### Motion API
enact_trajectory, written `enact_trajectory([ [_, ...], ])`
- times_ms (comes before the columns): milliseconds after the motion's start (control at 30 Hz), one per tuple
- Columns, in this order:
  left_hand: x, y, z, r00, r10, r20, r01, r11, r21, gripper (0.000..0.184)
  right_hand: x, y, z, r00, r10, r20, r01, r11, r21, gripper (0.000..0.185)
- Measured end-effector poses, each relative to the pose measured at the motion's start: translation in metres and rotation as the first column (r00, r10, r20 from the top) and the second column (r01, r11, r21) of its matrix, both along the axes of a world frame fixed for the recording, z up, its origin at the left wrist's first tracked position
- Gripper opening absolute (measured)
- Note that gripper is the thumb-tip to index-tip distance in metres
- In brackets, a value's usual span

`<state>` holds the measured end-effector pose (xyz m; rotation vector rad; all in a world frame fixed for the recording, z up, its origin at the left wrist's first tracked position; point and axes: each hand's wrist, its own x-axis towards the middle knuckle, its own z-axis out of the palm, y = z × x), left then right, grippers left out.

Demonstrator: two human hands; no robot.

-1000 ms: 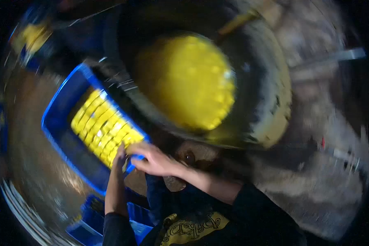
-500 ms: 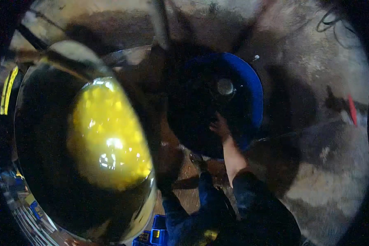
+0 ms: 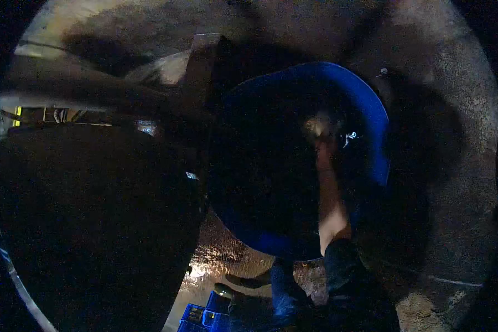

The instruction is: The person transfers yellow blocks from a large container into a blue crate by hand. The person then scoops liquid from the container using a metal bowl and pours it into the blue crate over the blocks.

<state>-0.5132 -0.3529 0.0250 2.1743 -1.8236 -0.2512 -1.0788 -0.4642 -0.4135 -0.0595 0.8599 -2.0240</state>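
My right hand (image 3: 322, 144) reaches deep into a large blue tub (image 3: 377, 122), my bare forearm crossing its near rim. The fingers are dark and blurred, so their grip does not show. At the fingers is a pale round thing (image 3: 317, 126), perhaps a cup or scoop; whether I hold it or only touch it, I cannot tell. Just right of it a bright glint lies on a dark surface inside the tub. Most of the tub's inside is in shadow. My left hand is out of view.
A large round vessel (image 3: 94, 221) with a shiny rim fills the left side, its inside black. Blue crates (image 3: 205, 318) stand on the wet floor (image 3: 221, 246) by my legs. A rough wall or floor surface (image 3: 465, 166) lies to the right.
My right hand has moved farther into the tub, up to the pale round thing. My view has shifted, and the bright yellow shine in the left vessel has gone dark.
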Motion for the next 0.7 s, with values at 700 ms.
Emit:
enact_trajectory([
  [700, 0.013, 0.016, 0.043, 0.999, 0.019, -0.047, -0.022, 0.998, -0.051, 0.057, 0.143, 0.055, 0.041, 0.963, 0.222, -0.155, -0.024, 0.641, 0.767, 0.033],
])
